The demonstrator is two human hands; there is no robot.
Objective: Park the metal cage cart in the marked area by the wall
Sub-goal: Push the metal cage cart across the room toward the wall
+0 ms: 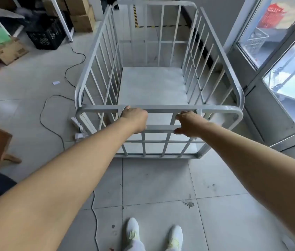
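Two hands, left hand (134, 120) and right hand (191, 124), have fingers clenched on the near rail of one pale grey barred metal cage cart (219, 108) at 12 o'clock, a glass door (291, 87) close at 2 o'clock.

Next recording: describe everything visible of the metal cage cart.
The cage cart is pale grey metal: four barred sides with rounded top corners round a bare deck. It stands upright on the tiled floor, its right side close to a glass door, yellow-black floor tape beyond its far end. The left hand grips the near top rail; the right hand grips the near panel. Wheels are hidden.
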